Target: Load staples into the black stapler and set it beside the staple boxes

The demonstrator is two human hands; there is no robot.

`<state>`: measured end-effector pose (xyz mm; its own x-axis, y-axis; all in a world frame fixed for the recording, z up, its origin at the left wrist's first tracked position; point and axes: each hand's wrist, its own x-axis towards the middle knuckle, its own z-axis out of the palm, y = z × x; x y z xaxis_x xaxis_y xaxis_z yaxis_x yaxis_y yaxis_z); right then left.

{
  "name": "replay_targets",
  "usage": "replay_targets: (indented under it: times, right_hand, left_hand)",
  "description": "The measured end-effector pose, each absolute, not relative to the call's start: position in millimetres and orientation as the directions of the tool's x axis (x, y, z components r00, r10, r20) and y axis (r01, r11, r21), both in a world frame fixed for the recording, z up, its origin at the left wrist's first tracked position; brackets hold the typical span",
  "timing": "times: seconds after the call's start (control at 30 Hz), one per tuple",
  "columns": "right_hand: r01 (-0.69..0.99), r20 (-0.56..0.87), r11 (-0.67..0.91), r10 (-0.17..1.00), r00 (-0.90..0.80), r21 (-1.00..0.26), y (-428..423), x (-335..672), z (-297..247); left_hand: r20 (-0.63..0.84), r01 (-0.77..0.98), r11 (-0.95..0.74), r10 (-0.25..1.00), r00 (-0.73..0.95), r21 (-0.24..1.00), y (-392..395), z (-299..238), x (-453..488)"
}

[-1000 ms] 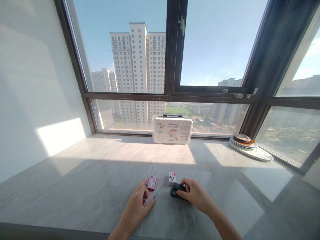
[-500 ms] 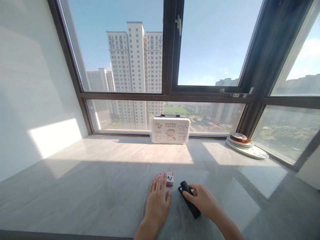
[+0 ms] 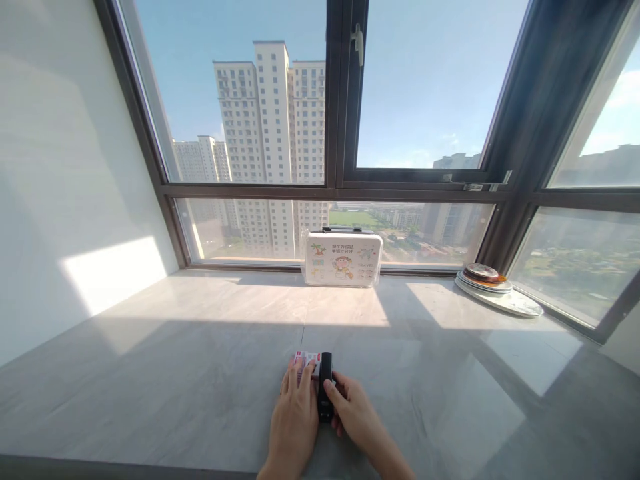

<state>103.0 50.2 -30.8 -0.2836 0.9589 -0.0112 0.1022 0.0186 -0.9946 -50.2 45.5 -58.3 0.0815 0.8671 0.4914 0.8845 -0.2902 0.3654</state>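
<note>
A black stapler (image 3: 325, 385) lies on the grey stone sill (image 3: 200, 373), pointing away from me, squeezed between my two hands. My right hand (image 3: 354, 419) grips it from the right, thumb and fingers against its side. My left hand (image 3: 295, 417) lies flat with its fingers stretched over small red-and-white boxes (image 3: 306, 359). Only the far ends of the boxes show past my fingertips. The boxes sit right against the stapler's left side.
A white printed case with a handle (image 3: 343, 259) stands against the window at the back. A stack of round plates (image 3: 493, 287) lies at the back right. A white wall closes the left side, and the sill's front edge runs just below my wrists.
My right hand has swung the stapler left and straight, up against the boxes. My left hand has gathered the small boxes and stayed flat on them. Both hands have drawn together.
</note>
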Motion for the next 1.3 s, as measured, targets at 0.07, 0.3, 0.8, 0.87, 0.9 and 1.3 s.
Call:
replay_targets:
  times: [0.07,0.3,0.8,0.87,0.9,1.3]
  right_hand:
    - [0.084,0.006,0.038,0.934,-0.359,-0.996,57.9,74.7,-29.3]
    - [0.098,0.035,0.084,0.906,-0.421,-0.992,78.0,21.1,-27.8]
    - [0.115,0.092,0.134,0.944,-0.318,-0.984,71.3,19.5,-34.1]
    - [0.101,0.104,0.143,0.942,-0.318,-0.984,70.6,18.3,-35.6]
    - [0.093,0.103,0.138,0.943,-0.315,-0.986,70.3,17.8,-37.0]
    - [0.520,0.316,0.280,0.949,-0.020,-0.807,57.3,135.0,-42.3]
  left_hand:
    - [0.494,0.894,-0.262,0.868,0.053,0.364,49.5,-58.0,-81.5]
    - [0.499,0.905,-0.235,0.866,0.030,0.354,66.9,-52.4,-141.8]
    - [0.484,0.806,-0.289,0.875,0.004,0.517,73.5,-51.9,-146.0]
    - [0.491,0.793,-0.302,0.871,0.004,0.529,75.5,-53.0,-148.3]
    - [0.497,0.789,-0.307,0.868,0.002,0.532,75.7,-52.4,-149.8]
    - [0.515,0.754,-0.521,0.809,0.285,0.401,26.3,-9.3,-36.4]
